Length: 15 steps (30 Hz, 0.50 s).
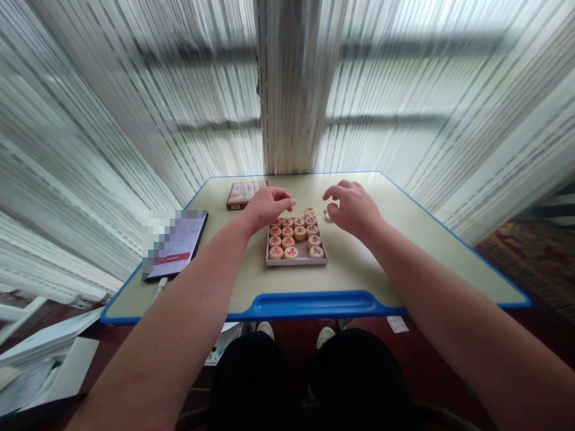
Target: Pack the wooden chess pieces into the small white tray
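A shallow box tray stands on the table, holding rows of round wooden Chinese chess pieces with red characters on the left and dark ones on the right. A gap shows between the rows near its front. My left hand hovers over the tray's back left corner, fingers drawn together; what they hold, if anything, is hidden. A few pieces are heaped at the tray's far edge. Right of them, loose pieces lie partly behind my right hand, whose fingers are bent and apart.
A brown-edged box lid with a patterned face lies behind my left hand. On the left, a tablet with a white cable rests on the table. The blue table edge has a trough at the front. Striped curtains surround the far side.
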Motion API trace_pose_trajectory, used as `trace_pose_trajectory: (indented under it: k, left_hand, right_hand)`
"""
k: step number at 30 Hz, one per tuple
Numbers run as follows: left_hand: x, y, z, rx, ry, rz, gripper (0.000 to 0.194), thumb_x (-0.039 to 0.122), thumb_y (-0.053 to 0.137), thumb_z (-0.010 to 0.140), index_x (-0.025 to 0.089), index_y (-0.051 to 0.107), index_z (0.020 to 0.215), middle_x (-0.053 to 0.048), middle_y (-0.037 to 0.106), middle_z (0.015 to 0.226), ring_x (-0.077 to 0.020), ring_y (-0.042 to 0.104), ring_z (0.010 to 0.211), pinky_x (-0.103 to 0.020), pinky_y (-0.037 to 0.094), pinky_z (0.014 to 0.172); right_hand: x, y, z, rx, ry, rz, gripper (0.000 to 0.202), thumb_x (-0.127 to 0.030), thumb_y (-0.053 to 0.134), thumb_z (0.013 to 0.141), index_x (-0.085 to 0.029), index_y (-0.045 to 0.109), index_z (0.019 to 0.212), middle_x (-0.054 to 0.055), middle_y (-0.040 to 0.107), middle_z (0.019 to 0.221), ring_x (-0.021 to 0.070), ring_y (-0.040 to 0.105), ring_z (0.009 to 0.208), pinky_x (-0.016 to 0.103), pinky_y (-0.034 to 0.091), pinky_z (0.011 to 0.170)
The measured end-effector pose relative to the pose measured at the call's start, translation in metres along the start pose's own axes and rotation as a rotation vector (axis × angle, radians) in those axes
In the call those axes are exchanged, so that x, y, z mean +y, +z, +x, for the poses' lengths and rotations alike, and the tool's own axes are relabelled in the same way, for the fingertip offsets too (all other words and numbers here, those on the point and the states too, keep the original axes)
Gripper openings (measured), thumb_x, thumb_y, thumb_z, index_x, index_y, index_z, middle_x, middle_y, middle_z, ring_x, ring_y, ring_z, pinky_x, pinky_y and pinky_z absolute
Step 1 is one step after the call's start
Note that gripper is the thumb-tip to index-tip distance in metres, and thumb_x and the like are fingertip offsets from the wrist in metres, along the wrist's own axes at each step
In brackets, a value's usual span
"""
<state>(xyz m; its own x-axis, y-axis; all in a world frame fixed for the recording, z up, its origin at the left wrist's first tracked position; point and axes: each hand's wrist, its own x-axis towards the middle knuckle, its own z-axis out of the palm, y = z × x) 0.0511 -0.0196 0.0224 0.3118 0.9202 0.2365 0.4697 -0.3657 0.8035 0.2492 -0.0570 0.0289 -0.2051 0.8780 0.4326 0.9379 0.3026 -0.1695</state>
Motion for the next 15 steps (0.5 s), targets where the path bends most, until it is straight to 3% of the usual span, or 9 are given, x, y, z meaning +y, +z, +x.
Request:
trace_pose_trajectory:
  k: [2,5,9,15]
  left_hand:
    - [0.001,0.000,0.000,-0.003,-0.010,-0.007,0.023,0.033,0.059,0.071,0.012,0.067,0.075,-0.004,0.068,0.070,-0.0112,0.052,0.061,-0.023,0.037,0.055]
    - [0.003,0.002,-0.001,-0.033,-0.034,-0.048,0.022,0.031,0.060,0.070,0.012,0.067,0.079,-0.005,0.068,0.072,-0.0116,0.054,0.062,-0.023,0.038,0.055]
    - [0.004,0.005,-0.002,-0.082,-0.007,-0.110,0.019,0.026,0.061,0.068,0.012,0.067,0.078,-0.005,0.068,0.073,-0.0130,0.059,0.068,-0.025,0.044,0.063]
    - [0.008,0.004,-0.004,-0.064,-0.016,-0.062,0.017,0.025,0.060,0.068,0.013,0.067,0.077,-0.004,0.068,0.073,-0.0123,0.057,0.067,-0.026,0.045,0.064]
  right_hand:
    - [0.008,0.006,0.001,0.012,0.041,-0.078,0.032,-0.017,0.049,0.074,-0.017,0.067,0.101,0.011,0.060,0.105,0.0249,0.051,0.096,0.036,0.041,0.086]
    - [0.016,0.014,0.002,-0.094,0.081,-0.145,0.038,-0.024,0.049,0.078,-0.017,0.063,0.113,0.013,0.058,0.114,0.0269,0.051,0.100,0.038,0.041,0.088]
    - [0.013,0.015,0.001,-0.242,0.098,-0.135,0.031,-0.028,0.048,0.079,-0.018,0.067,0.102,0.011,0.061,0.106,0.0240,0.056,0.093,0.033,0.044,0.083]
    - [0.011,0.010,-0.002,-0.298,0.079,-0.053,0.026,-0.021,0.055,0.072,-0.017,0.068,0.095,0.010,0.062,0.101,0.0184,0.060,0.084,0.027,0.045,0.079]
